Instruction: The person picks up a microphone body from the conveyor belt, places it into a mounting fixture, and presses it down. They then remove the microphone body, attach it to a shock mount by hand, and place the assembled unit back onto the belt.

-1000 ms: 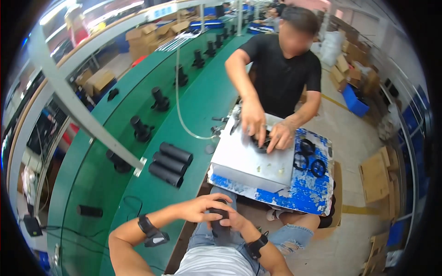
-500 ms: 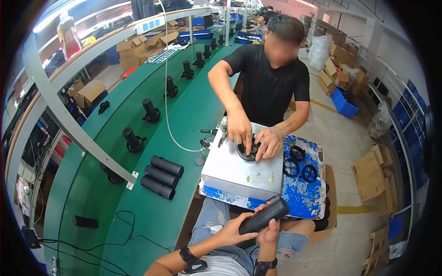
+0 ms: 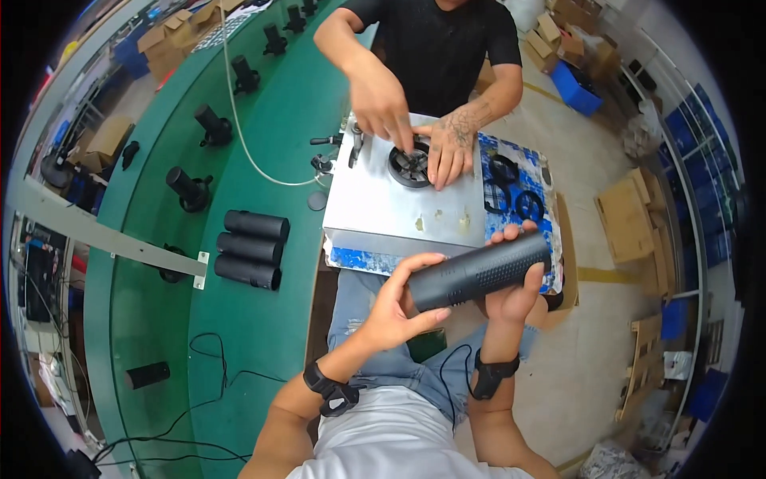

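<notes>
A black cylindrical housing with a patch of small dimples lies tilted between my hands, its right end higher. My left hand wraps its left end, thumb below and fingers above. Under its right end is my right hand, with fingertips curling over the far edge and the thumb on the near side. Beyond it stands a silver metal box with a round black fixture on top. A co-worker's hands are at that fixture, fingers reaching into it.
Three similar black cylinders lie side by side on the green bench to the left. A row of upright black parts lines the green channel. Black rings rest on the worn blue board. A metal strut crosses at left.
My hands have raised the black cylinder nearer to me and turned it closer to level. The view has tipped downward. The co-worker's left hand now lies flatter beside the fixture.
</notes>
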The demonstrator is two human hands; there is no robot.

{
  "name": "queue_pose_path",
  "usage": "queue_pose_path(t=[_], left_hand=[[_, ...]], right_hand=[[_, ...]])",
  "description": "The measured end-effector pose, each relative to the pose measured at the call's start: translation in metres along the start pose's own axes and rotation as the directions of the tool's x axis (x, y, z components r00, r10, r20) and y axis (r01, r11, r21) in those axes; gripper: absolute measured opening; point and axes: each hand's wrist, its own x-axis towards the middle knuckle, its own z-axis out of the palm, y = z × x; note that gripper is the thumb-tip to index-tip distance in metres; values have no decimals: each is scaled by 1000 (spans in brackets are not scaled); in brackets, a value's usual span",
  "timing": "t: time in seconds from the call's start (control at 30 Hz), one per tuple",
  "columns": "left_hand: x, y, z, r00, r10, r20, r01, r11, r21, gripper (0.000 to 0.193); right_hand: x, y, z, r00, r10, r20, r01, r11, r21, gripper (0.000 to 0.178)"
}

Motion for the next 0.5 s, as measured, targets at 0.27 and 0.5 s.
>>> queue_pose_path(t=[0.27,0.5], left_hand=[[12,19,-11,996,-59,-63,48,985,-166,52],[22,-8,-41,888,-453,73,454,844,-284,40]], right_hand=[[15,3,0,977,-81,199,58,991,120,79],[41,9,4,789,29,614,-85,994,63,71]])
